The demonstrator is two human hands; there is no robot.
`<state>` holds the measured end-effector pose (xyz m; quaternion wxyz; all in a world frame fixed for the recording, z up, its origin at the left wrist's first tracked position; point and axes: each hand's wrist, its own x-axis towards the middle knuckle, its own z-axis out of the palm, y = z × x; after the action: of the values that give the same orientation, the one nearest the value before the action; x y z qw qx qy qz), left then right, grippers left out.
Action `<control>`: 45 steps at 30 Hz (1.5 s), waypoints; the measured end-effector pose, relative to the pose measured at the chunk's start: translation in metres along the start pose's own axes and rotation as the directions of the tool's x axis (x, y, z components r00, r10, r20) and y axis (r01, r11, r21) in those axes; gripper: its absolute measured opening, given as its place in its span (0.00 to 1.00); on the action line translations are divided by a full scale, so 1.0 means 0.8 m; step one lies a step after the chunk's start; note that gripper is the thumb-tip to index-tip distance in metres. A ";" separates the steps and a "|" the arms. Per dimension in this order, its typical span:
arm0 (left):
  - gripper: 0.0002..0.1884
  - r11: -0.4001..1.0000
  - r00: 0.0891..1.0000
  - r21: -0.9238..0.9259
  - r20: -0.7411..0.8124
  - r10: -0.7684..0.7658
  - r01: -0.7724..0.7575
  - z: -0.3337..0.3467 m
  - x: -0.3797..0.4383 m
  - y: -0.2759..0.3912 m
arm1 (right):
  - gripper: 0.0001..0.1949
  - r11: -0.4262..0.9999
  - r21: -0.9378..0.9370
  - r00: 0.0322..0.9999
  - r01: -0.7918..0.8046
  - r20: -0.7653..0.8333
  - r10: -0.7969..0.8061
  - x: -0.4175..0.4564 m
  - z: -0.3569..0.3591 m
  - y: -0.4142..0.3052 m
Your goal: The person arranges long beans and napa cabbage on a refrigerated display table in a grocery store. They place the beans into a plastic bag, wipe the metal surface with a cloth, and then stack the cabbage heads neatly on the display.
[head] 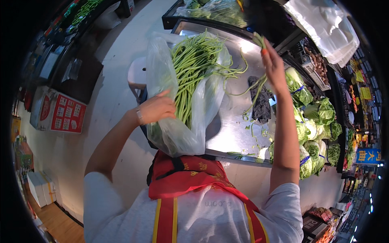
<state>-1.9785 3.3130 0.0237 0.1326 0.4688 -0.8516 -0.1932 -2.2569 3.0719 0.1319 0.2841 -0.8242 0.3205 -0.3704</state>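
Observation:
A large heap of green yardlong beans [194, 70] lies in an open clear plastic bag [212, 97] at the left end of a metal table [226, 130]. My left hand [158, 107] is at the bag's near left side, its fingers at the plastic; whether they pinch it is unclear. Out to the right, my right hand [273, 65] is raised over the table's far right side, closed on a few long beans [259, 41] whose ends stick out above the fingers and hang below. A crumpled dark bag [260, 104] lies on the metal beneath.
Napa cabbages [320, 112], some with blue ties, are stacked on the right. Bean scraps [255, 133] litter the metal top. Clear plastic bags [329, 27] hang at the upper right. A white stool [137, 71] stands left of the table, a red and white carton [68, 114] farther left.

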 end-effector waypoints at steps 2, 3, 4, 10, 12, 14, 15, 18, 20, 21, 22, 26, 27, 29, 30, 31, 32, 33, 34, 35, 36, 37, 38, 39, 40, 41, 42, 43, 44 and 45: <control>0.12 0.982 0.989 -0.175 -0.113 -0.091 0.070 -0.007 -0.067 0.042 | 0.18 0.958 0.100 0.963 0.268 -0.041 -0.265 0.021 0.034 -0.027; 0.12 0.971 0.966 -0.045 0.130 -0.225 0.233 -0.019 -0.094 0.071 | 0.18 0.922 0.135 0.932 0.363 -0.041 -0.361 0.021 0.056 -0.044; 0.12 0.961 0.937 0.029 0.215 -0.276 0.277 -0.014 -0.123 0.089 | 0.15 0.937 0.202 0.945 0.283 0.110 -0.309 0.010 0.083 -0.048; 0.10 0.953 0.914 -0.015 0.290 -0.286 0.303 0.024 -0.191 0.143 | 0.20 0.893 0.434 0.518 0.120 0.740 -0.430 -0.162 0.270 0.007; 0.11 0.827 0.797 0.076 0.229 -0.559 0.557 0.027 -0.180 0.140 | 0.18 0.938 0.300 0.417 0.176 0.840 -0.347 -0.201 0.273 0.016; 0.10 0.726 0.720 0.141 0.096 -0.687 0.674 0.028 -0.139 0.124 | 0.17 0.941 0.289 0.390 0.175 0.857 -0.336 -0.214 0.265 0.021; 0.10 0.698 0.709 0.169 -0.009 -0.705 0.696 0.028 -0.112 0.114 | 0.17 0.940 0.296 0.352 0.172 0.872 -0.339 -0.215 0.261 0.018; 0.06 0.850 0.812 0.039 -0.320 -0.488 0.525 0.072 -0.044 0.046 | 0.16 0.936 0.321 0.238 0.143 0.907 -0.347 -0.203 0.246 0.011; 0.05 0.844 0.820 0.089 -0.309 -0.482 0.530 0.094 -0.033 0.027 | 0.15 0.953 0.293 0.173 0.075 0.937 -0.302 -0.185 0.231 0.014; 0.05 0.827 0.811 0.096 -0.285 -0.510 0.554 0.097 -0.033 0.022 | 0.15 0.977 0.197 0.164 0.078 0.964 -0.208 -0.180 0.221 0.024; 0.06 0.809 0.800 0.103 -0.262 -0.539 0.579 0.099 -0.035 0.017 | 0.15 0.992 0.100 0.154 0.082 0.982 -0.112 -0.176 0.212 0.034; 0.06 0.800 0.779 -0.206 -0.192 -0.597 0.563 0.097 -0.061 0.003 | 0.18 0.992 -0.065 0.265 -0.111 0.960 0.092 -0.160 0.204 0.030; 0.06 0.799 0.776 -0.198 -0.196 -0.600 0.567 0.097 -0.064 0.003 | 0.18 0.985 -0.019 0.330 -0.173 0.941 0.076 -0.154 0.206 0.025; 0.06 0.799 0.773 -0.185 -0.204 -0.601 0.573 0.099 -0.065 0.000 | 0.17 0.966 0.140 0.498 -0.217 0.867 -0.014 -0.142 0.221 0.004; 0.05 0.813 0.787 -0.132 -0.202 -0.582 0.567 0.100 -0.065 0.000 | 0.17 0.952 0.174 0.533 -0.252 0.846 -0.014 -0.136 0.232 -0.003; 0.05 0.826 0.803 -0.076 -0.197 -0.562 0.559 0.101 -0.064 0.000 | 0.17 0.935 0.209 0.569 -0.285 0.822 -0.010 -0.132 0.241 -0.007; 0.05 0.835 0.818 -0.021 -0.193 -0.543 0.549 0.101 -0.063 0.001 | 0.14 0.897 0.290 0.592 -0.332 0.805 -0.042 -0.134 0.254 0.001; 0.05 0.831 0.822 0.038 -0.179 -0.541 0.555 0.102 -0.062 0.002 | 0.13 0.867 0.317 0.607 -0.384 0.794 -0.022 -0.139 0.266 0.009; 0.04 0.825 0.825 0.095 -0.167 -0.539 0.558 0.102 -0.061 0.004 | 0.13 0.834 0.343 0.620 -0.433 0.784 -0.001 -0.143 0.276 0.014; 0.04 0.816 0.829 0.152 -0.154 -0.538 0.558 0.103 -0.060 0.005 | 0.12 0.797 0.368 0.632 -0.479 0.775 0.021 -0.146 0.284 0.021; 0.05 0.825 0.827 0.110 -0.186 -0.531 0.555 0.105 -0.062 0.003 | 0.11 0.803 0.338 0.620 -0.491 0.783 0.050 -0.145 0.287 0.022; 0.05 0.833 0.823 0.070 -0.219 -0.524 0.548 0.111 -0.067 0.000 | 0.11 0.833 0.311 0.624 -0.457 0.780 0.050 -0.145 0.289 0.024; 0.05 0.841 0.819 0.030 -0.251 -0.516 0.540 0.116 -0.070 -0.003 | 0.11 0.861 0.284 0.628 -0.421 0.776 0.051 -0.147 0.290 0.025; 0.06 0.837 0.801 -0.003 -0.289 -0.525 0.547 0.120 -0.072 -0.004 | 0.11 0.887 0.256 0.633 -0.384 0.772 0.052 -0.147 0.290 0.024; 0.06 0.832 0.781 -0.035 -0.326 -0.533 0.553 0.125 -0.074 -0.003 | 0.12 0.940 0.240 0.665 -0.241 0.747 -0.020 -0.146 0.289 0.024; 0.06 0.828 0.759 -0.068 -0.362 -0.541 0.557 0.130 -0.077 -0.001 | 0.11 0.903 0.263 0.647 -0.341 0.762 0.022 -0.143 0.289 0.023; 0.07 0.842 0.756 -0.082 -0.401 -0.517 0.533 0.133 -0.079 0.000 | 0.10 0.853 0.281 0.626 -0.440 0.777 0.067 -0.142 0.290 0.020; 0.07 0.856 0.751 -0.096 -0.439 -0.494 0.508 0.136 -0.081 0.001 | 0.10 0.793 0.295 0.600 -0.534 0.792 0.109 -0.140 0.290 0.016; 0.07 0.869 0.743 -0.108 -0.476 -0.471 0.482 0.138 -0.082 0.002 | 0.09 0.773 0.331 0.597 -0.541 0.799 0.076 -0.137 0.293 0.012; 0.08 0.871 0.736 -0.113 -0.489 -0.467 0.478 0.138 -0.082 0.004 | 0.08 0.751 0.367 0.595 -0.549 0.803 0.043 -0.132 0.296 0.007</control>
<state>-1.9912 3.3927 -0.0758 0.2910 0.7044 -0.6420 -0.0832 -2.1262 3.2010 -0.0510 0.6884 -0.7015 0.1836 -0.0174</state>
